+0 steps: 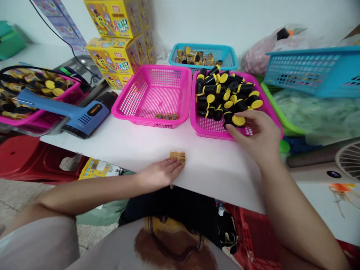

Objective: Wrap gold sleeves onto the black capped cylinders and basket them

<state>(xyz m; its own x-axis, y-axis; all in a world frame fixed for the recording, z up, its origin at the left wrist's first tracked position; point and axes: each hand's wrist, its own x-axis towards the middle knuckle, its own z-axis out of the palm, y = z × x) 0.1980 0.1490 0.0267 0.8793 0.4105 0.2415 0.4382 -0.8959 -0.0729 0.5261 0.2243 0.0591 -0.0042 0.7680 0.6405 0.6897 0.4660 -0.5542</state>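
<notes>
My right hand [260, 137] reaches into the near corner of the pink plastic mesh basket [209, 129] on the right, and my fingertips [231, 129] are closed around a short black cylinder with a yellow cap [235, 120], at the front of the heap. The rest of the heap of black and yellow cylinders [225, 93] fills the back and middle of that basket. My left hand [159, 173] lies flat near the front edge of the white tabletop [135, 144], fingers together and stretched out, their tips touching a small yellow-orange printed sleeve [177, 156] that lies on the table just in front of the two baskets. It is not gripped, only touched.

Beside the full basket, to its left and touching it, stands a second pink plastic mesh basket [153, 95], nearly bare, with a few small yellow-brown pieces [166, 116] at its front wall. A blue heat gun [70, 110] lies on the table's left end. Behind are stacked yellow printed cartons [114, 56] and a light blue mesh basket [204, 54] holding more wrapped pieces
</notes>
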